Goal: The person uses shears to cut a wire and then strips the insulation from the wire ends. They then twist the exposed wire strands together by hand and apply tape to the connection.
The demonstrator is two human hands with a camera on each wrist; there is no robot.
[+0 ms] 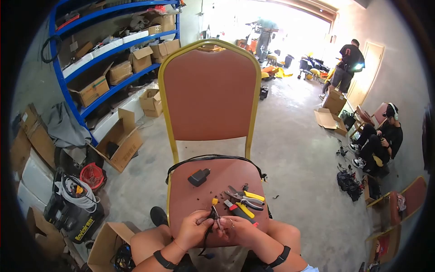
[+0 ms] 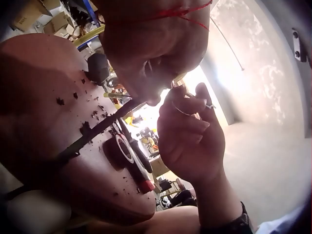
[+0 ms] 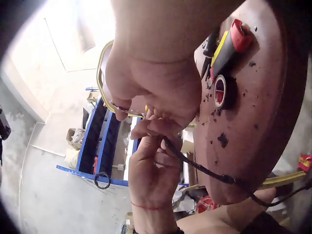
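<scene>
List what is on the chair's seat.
On the seat: black block, yellow-handled pliers, red-and-black tool, tape roll, dark scraps, black cable at rear. In the head view, the left hand and right hand hide part of its front. Beneath these items it is covered.

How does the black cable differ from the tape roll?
The cable is long and thin; the tape roll is a squat ring. The left hand holds the cable, while the tape roll rests on the seat. Both look dark on the outside.
</scene>
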